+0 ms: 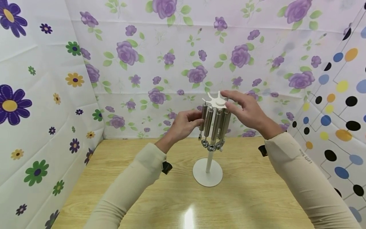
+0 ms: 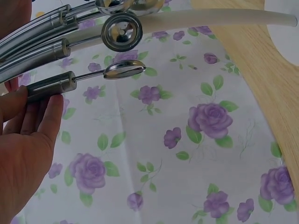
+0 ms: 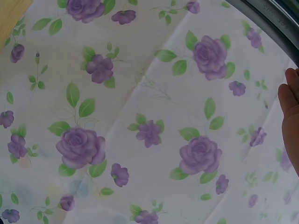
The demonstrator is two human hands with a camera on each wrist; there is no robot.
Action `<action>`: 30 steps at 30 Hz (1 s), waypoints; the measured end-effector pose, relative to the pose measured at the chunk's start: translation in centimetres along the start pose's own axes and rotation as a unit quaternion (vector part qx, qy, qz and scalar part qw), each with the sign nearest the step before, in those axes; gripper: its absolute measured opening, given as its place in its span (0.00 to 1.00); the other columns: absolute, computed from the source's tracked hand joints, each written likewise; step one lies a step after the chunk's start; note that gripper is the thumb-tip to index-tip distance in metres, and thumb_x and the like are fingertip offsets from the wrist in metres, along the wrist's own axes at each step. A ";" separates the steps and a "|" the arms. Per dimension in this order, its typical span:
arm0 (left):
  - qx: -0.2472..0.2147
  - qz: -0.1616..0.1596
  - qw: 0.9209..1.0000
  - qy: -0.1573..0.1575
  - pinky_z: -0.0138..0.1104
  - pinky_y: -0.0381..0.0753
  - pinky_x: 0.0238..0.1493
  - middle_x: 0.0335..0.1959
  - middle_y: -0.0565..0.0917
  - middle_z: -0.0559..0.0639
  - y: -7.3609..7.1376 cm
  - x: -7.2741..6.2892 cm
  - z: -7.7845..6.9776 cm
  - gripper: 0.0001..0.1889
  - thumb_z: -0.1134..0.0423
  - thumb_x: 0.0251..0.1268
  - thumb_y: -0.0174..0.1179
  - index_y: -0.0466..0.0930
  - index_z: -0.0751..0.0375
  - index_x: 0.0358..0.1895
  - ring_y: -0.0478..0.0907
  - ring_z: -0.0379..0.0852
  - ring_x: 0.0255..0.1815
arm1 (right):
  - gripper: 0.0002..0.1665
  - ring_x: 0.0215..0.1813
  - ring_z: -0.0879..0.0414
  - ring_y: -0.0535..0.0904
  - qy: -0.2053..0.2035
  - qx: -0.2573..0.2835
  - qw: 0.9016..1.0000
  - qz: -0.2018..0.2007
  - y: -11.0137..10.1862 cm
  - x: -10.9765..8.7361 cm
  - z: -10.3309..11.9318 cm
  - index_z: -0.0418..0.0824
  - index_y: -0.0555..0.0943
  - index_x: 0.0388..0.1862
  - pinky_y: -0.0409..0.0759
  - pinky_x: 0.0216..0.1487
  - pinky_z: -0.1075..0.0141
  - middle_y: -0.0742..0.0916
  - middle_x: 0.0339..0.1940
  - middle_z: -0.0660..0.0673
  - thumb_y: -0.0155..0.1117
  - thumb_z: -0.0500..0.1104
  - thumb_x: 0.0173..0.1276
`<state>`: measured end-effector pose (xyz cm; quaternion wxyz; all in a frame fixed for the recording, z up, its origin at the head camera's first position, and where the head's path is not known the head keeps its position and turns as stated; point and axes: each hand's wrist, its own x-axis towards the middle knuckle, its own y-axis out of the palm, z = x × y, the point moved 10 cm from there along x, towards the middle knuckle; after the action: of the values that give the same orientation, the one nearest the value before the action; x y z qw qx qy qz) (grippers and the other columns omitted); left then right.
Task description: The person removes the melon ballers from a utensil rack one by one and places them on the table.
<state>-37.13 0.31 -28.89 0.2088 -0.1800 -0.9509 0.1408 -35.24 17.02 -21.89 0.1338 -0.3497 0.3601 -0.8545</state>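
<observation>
A white utensil stand (image 1: 210,165) stands upright, its spoked top (image 1: 215,101) hung with several steel utensils. Their handles (image 1: 218,122) are thick tubes, and their small round heads (image 1: 211,148) hang lowest. From the left, my left hand (image 1: 184,125) pinches the handle of one utensil (image 2: 51,86) between thumb and fingers; in the left wrist view its shallow round head (image 2: 124,69) shows nearly edge-on. My right hand (image 1: 248,109) holds the right side of the stand's top with thumb and fingers. Only part of that hand (image 3: 290,107) shows in the right wrist view, beside a steel handle marked SUS 304.
The stand's round white base (image 1: 200,178) rests on a light wooden table (image 1: 137,197). Behind it hangs a cloth (image 1: 171,41) with purple roses. Flowered cloth (image 1: 34,133) borders the left side, and dotted cloth (image 1: 334,127) the right.
</observation>
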 end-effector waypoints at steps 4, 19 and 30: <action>0.000 -0.004 1.000 0.004 0.36 0.84 0.48 0.48 0.86 0.58 -1.0 -0.1 -0.5 0.13 0.70 0.71 0.60 0.83 0.68 0.55 0.84 0.49 0.47 | 0.29 0.73 0.40 0.65 -0.008 -0.002 1.000 -0.016 0.1 -0.1 0.1 0.39 0.69 0.74 0.64 0.69 0.37 0.73 0.72 0.37 0.51 0.51 0.81; 0.022 -0.013 1.000 -0.016 0.38 0.83 0.51 0.49 0.86 0.59 -3.6 -1.6 0.4 0.12 0.68 0.71 0.62 0.83 0.66 0.54 0.83 0.49 0.47 | 0.21 0.71 0.43 0.70 -0.040 0.018 0.997 -0.059 -0.2 -0.1 0.5 0.31 0.77 0.65 0.67 0.69 0.41 0.78 0.68 0.39 0.55 0.37 0.77; 0.027 -0.015 0.999 -0.045 0.39 0.84 0.51 0.49 0.86 0.57 -5.1 -3.0 2.0 0.13 0.67 0.71 0.62 0.83 0.65 0.55 0.83 0.50 0.49 | 0.22 0.72 0.42 0.68 -0.029 0.002 0.998 -0.049 -0.2 -0.1 0.4 0.33 0.78 0.65 0.66 0.69 0.41 0.77 0.69 0.39 0.54 0.43 0.79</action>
<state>-36.89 -5.81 -29.92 0.1729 -0.1535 -0.9577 0.1714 -34.88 16.95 -21.59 0.1032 -0.3915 0.3368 -0.8501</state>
